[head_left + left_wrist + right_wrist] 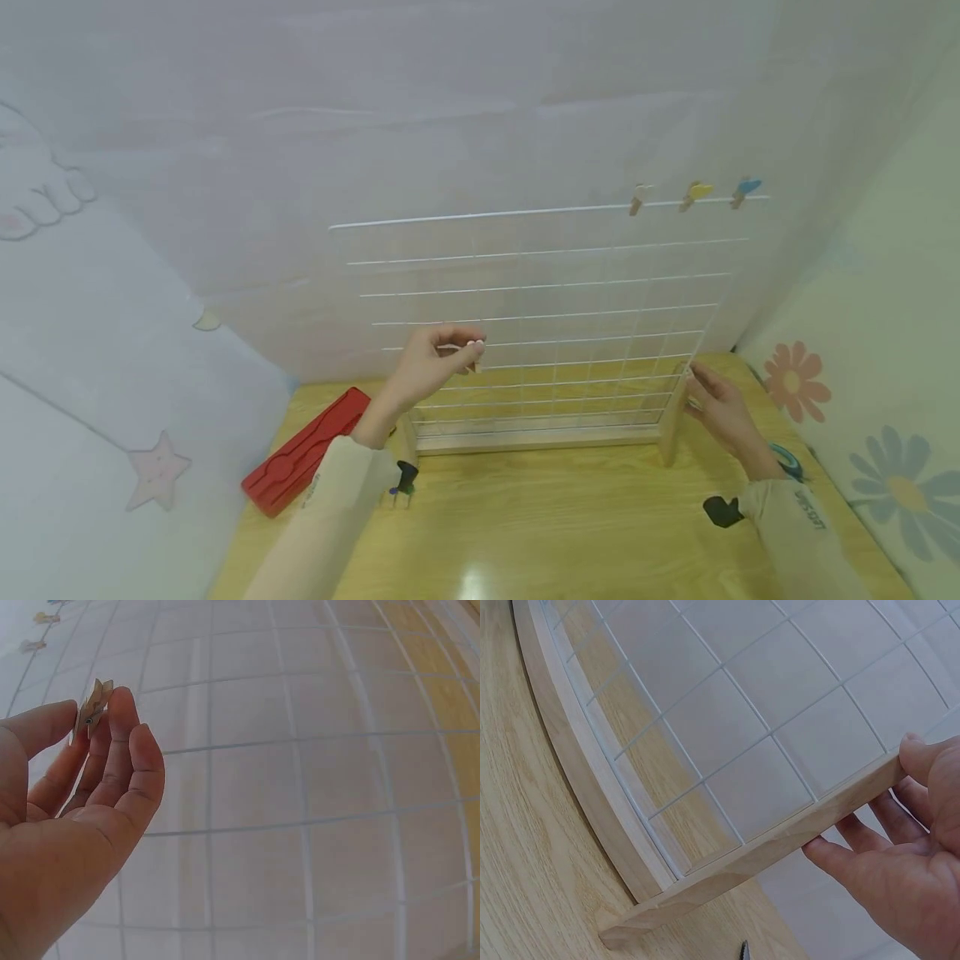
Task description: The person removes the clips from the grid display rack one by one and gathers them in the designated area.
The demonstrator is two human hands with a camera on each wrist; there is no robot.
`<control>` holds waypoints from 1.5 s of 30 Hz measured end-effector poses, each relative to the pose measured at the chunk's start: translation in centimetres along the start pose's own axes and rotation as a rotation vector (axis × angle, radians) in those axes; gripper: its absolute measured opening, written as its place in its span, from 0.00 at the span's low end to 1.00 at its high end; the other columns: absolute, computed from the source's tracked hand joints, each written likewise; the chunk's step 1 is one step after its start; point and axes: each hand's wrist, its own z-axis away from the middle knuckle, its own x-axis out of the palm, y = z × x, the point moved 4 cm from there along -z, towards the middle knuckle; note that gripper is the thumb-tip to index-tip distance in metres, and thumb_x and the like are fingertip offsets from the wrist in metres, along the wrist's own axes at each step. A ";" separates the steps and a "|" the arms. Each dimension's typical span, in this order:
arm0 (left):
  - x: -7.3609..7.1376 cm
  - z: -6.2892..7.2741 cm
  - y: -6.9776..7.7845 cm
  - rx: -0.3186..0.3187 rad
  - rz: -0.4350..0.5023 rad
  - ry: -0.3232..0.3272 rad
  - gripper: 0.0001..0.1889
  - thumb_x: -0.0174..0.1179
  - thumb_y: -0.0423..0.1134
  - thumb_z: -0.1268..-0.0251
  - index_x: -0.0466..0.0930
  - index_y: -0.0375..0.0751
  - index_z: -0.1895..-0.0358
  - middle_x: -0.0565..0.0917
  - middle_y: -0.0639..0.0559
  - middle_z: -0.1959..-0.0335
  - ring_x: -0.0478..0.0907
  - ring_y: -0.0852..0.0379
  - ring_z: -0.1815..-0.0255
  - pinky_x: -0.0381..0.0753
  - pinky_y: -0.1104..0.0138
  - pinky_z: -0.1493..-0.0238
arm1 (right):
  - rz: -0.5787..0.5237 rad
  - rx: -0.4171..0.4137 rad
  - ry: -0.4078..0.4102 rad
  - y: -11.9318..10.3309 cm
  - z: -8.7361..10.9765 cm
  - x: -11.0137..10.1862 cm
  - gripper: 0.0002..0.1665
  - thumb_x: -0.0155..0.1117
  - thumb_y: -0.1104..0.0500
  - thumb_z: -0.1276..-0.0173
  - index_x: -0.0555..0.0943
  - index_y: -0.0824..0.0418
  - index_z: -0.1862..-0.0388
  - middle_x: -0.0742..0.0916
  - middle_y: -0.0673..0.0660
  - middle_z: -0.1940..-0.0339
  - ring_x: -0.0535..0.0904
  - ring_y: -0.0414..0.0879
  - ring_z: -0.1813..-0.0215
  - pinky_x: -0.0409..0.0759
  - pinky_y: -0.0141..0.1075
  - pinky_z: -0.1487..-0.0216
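In the head view my left hand (423, 367) is raised in front of the wire grid rack (540, 212), left of its middle. Between thumb and fingertips it pinches a small wooden clothespin (476, 350) with a pale decoration; the left wrist view shows the same clothespin (94, 712) with its metal spring. At the rack's right end, my right hand (722, 408) grips the wooden side post (780, 832), thumb on one side and fingers on the other. Along the top wire sit a white clothespin (637, 200), a yellow one (697, 193) and a blue one (745, 190).
A red molded tray (303, 454) lies at the table's left edge. Small clothespins (401, 498) lie by the left sleeve. Near the right wrist is a teal curved object (785, 460). The rack stands on a wood-grain table (540, 517), with draped walls behind and at both sides.
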 end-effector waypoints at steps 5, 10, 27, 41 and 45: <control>0.0 3.0 -4.3 -0.090 0.019 0.023 0.11 0.60 0.35 0.33 0.82 0.32 0.52 0.84 0.41 0.69 0.83 0.47 0.69 0.84 0.61 0.63 | 0.007 0.003 0.004 -0.1 -0.1 0.2 0.42 0.43 0.49 0.22 0.39 0.73 0.25 0.48 0.77 0.27 0.60 0.48 0.28 0.74 0.24 0.48; 0.4 6.0 -8.2 -0.193 0.026 0.040 0.11 0.59 0.32 0.33 0.81 0.30 0.52 0.83 0.40 0.66 0.82 0.39 0.66 0.83 0.55 0.62 | 0.006 0.016 0.006 -0.2 -0.2 0.1 0.42 0.43 0.49 0.22 0.39 0.71 0.25 0.47 0.77 0.26 0.65 0.39 0.33 0.75 0.24 0.48; -1.3 13.1 -16.7 -0.400 -0.003 0.165 0.14 0.61 0.33 0.35 0.79 0.28 0.50 0.82 0.36 0.62 0.83 0.43 0.66 0.84 0.61 0.67 | 0.022 0.043 0.006 -0.1 -0.2 0.3 0.42 0.43 0.48 0.22 0.39 0.71 0.25 0.47 0.75 0.25 0.53 0.60 0.27 0.75 0.24 0.48; -5.9 18.8 -20.5 -0.562 -0.049 0.335 0.14 0.64 0.34 0.37 0.80 0.32 0.50 0.83 0.40 0.59 0.83 0.55 0.67 0.82 0.65 0.70 | -0.034 0.012 0.021 -0.2 0.0 0.3 0.43 0.44 0.49 0.22 0.39 0.74 0.26 0.47 0.79 0.28 0.67 0.27 0.42 0.75 0.24 0.49; -6.7 19.9 -21.6 -0.610 -0.033 0.357 0.15 0.62 0.34 0.36 0.79 0.30 0.48 0.83 0.37 0.57 0.82 0.51 0.66 0.83 0.58 0.66 | -0.054 0.000 0.028 -0.2 -0.1 0.3 0.44 0.46 0.49 0.23 0.39 0.75 0.26 0.47 0.80 0.29 0.68 0.21 0.48 0.76 0.24 0.50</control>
